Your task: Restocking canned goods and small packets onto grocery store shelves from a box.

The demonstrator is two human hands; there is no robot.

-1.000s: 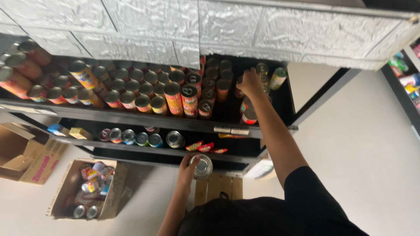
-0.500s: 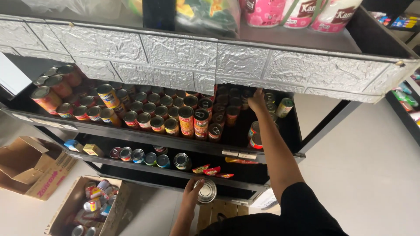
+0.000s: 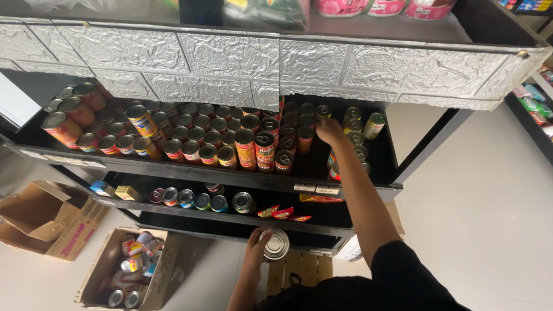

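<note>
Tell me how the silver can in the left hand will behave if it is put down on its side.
The can looks rigid metal, so probably stiff. Being round, it would likely roll. The left hand holds it; its smooth surface may be slippery.

Right hand (image 3: pixel 329 131) fingertips hidden among cans (image 3: pixel 299 124); top-shelf packages (image 3: pixel 368 7) cut off by frame edge.
</note>
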